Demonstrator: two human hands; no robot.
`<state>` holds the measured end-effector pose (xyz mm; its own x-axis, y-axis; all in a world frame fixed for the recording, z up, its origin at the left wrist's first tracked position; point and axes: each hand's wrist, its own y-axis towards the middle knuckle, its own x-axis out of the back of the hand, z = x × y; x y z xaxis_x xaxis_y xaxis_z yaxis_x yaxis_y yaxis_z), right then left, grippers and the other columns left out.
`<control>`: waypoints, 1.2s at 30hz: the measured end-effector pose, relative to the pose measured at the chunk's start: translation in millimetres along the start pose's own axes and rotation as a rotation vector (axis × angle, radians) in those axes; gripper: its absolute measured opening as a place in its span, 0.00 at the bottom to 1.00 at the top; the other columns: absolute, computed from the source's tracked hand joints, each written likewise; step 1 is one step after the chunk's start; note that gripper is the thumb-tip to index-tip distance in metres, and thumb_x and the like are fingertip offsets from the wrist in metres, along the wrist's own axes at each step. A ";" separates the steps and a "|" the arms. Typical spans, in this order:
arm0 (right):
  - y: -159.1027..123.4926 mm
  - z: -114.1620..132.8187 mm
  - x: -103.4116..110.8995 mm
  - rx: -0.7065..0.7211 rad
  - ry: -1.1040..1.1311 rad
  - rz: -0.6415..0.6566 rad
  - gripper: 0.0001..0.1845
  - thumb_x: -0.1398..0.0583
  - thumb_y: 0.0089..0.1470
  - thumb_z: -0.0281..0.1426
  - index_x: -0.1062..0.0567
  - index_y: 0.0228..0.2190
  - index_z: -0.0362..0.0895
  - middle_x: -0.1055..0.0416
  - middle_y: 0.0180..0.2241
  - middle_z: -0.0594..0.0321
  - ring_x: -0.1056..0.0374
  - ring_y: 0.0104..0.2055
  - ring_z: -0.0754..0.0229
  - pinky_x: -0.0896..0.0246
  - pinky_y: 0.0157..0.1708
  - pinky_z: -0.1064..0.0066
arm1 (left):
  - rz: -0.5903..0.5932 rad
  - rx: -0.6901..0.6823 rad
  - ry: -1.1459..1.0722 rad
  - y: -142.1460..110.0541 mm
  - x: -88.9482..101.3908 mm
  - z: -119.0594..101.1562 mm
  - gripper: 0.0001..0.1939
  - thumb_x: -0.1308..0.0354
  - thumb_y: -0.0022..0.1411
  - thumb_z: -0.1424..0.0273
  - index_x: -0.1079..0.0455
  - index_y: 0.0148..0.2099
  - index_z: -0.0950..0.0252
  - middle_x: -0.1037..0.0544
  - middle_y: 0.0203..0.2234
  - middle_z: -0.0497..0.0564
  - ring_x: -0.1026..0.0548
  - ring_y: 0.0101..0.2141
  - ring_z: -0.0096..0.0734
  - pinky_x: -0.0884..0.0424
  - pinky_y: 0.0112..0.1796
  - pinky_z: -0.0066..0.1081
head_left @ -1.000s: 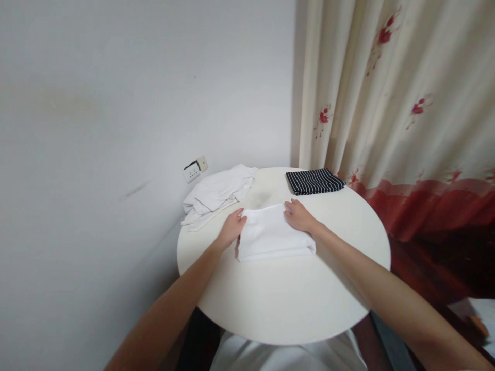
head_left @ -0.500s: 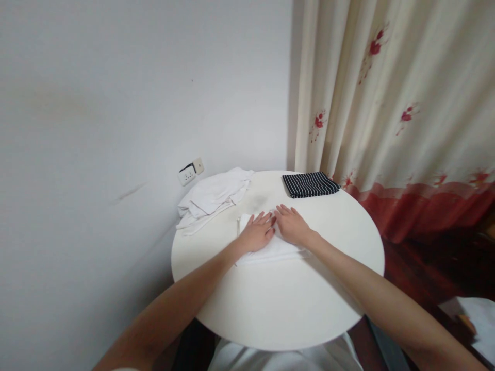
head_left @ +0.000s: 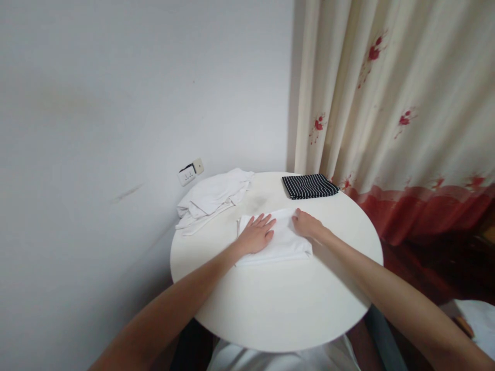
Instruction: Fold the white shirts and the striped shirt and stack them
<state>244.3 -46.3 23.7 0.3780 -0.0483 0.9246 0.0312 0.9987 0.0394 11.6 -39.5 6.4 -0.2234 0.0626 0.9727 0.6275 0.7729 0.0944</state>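
Observation:
A folded white cloth, which looks like a garment, lies in front of me on the round white table. Flat on its left half rests my left hand, fingers spread. My right hand is at the cloth's far right corner, its fingers closed on the edge there. Part of the cloth is hidden beneath the left palm.
At the back left, against the wall, lies a loose white garment. A folded black-and-white striped cloth sits at the back right, near the curtain. A wall socket is beside the table's left rim.
Both hands came from the cloth's sides to its middle and lay flat there. Since then my right hand has slid right to the far right corner and closed; the left has stayed.

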 end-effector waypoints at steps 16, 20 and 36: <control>11.3 -22.3 0.9 0.233 0.163 -0.011 0.24 0.49 0.60 0.27 0.24 0.53 0.42 0.31 0.60 0.52 0.37 0.63 0.51 0.49 0.64 0.58 | -0.005 0.001 -0.014 -1.5 -1.4 0.9 0.27 0.58 0.73 0.61 0.44 0.71 0.56 0.47 0.71 0.52 0.53 0.70 0.46 0.60 0.66 0.52; -36.0 -47.7 -1.7 0.267 0.535 -0.095 0.29 0.50 0.54 0.24 0.26 0.56 0.43 0.30 0.59 0.54 0.36 0.62 0.53 0.46 0.63 0.58 | 0.015 0.002 -0.031 -0.5 0.5 -1.6 0.27 0.58 0.73 0.62 0.44 0.71 0.59 0.48 0.71 0.54 0.54 0.70 0.48 0.60 0.66 0.54; -96.9 -20.7 -26.7 0.467 -0.007 -0.248 0.44 0.46 0.44 0.14 0.33 0.63 0.45 0.46 0.69 0.57 0.50 0.70 0.50 0.49 0.67 0.55 | 0.038 -0.006 0.128 0.9 -1.3 2.3 0.28 0.63 0.75 0.59 0.49 0.73 0.58 0.51 0.71 0.50 0.54 0.70 0.44 0.56 0.67 0.51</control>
<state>250.3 -142.1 -12.6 0.4056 -0.2855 0.8683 -0.2975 0.8570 0.4207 10.7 -37.5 4.7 -0.1026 0.0110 0.9947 0.6381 0.7678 0.0574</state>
